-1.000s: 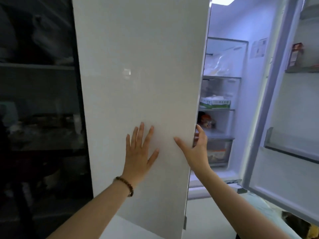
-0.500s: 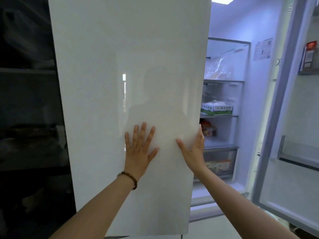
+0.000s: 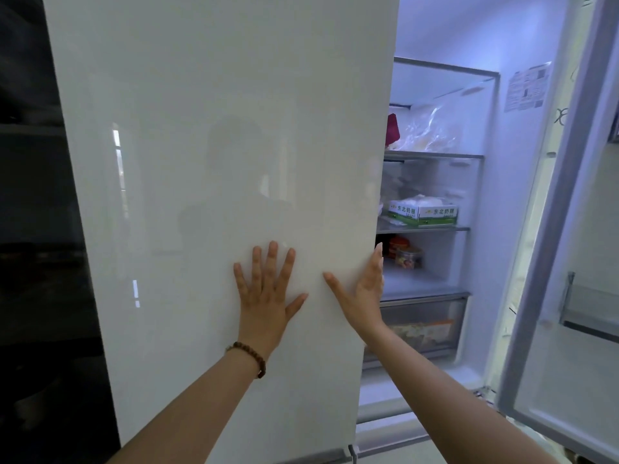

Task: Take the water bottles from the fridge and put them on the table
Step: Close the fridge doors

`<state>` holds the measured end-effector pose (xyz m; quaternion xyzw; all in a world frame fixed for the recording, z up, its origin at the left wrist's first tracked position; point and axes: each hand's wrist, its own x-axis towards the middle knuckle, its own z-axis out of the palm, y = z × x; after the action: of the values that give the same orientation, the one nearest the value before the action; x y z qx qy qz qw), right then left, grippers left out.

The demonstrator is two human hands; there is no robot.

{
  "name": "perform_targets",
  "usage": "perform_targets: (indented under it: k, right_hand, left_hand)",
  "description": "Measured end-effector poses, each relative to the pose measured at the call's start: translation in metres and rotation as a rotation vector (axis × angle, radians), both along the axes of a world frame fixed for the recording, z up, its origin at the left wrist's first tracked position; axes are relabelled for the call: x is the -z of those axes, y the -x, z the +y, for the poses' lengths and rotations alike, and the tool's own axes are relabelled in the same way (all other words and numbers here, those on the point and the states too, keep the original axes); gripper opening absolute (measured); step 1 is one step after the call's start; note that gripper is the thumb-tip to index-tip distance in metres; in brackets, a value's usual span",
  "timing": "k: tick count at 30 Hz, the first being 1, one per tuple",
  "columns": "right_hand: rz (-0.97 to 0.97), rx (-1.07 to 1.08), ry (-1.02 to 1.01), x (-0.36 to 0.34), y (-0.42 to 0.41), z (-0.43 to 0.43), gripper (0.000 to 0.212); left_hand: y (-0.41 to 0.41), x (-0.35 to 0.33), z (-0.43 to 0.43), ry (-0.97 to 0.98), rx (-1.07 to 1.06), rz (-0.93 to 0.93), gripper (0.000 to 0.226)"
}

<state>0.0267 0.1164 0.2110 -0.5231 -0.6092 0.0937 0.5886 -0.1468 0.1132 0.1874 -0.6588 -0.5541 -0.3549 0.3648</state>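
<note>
The white fridge's left door (image 3: 217, 128) fills most of the head view. My left hand (image 3: 266, 296) lies flat on its front, fingers spread, with a bead bracelet on the wrist. At the door's right edge is my right hand (image 3: 363, 293), thumb on the front and straight fingers along the edge. The right door (image 3: 569, 329) stands open, showing the lit interior. No water bottle is visible on the shelves that show; the left door hides the rest.
Inside are a clear plastic bag (image 3: 428, 128) on the top shelf, a green-and-white box (image 3: 423, 214) below it, a small jar (image 3: 407, 256) lower down, and a drawer (image 3: 422, 326). Dark shelving (image 3: 33, 229) stands left of the fridge.
The left door has swung to face me more squarely and looks wider. My right fingers, curled round its edge before, now lie straight along it. My left hand stays flat.
</note>
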Motion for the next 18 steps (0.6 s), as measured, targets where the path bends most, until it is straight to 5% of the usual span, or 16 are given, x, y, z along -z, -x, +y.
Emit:
perform_targets:
  k: [8, 12, 18]
  right_hand:
    - [0.011, -0.067, -0.03, 0.002, -0.011, 0.0, 0.108]
    - [-0.053, -0.098, -0.032, 0.003, -0.053, -0.015, 0.096]
    - [-0.16, 0.003, -0.095, -0.022, -0.172, -0.069, 0.083]
  left_hand:
    - [-0.006, -0.001, -0.005, 0.02, 0.024, -0.041, 0.073]
    - [-0.039, -0.008, -0.016, 0.08, 0.206, -0.187, 0.066]
    - [-0.137, -0.026, -0.033, 0.123, 0.492, -0.161, 0.057]
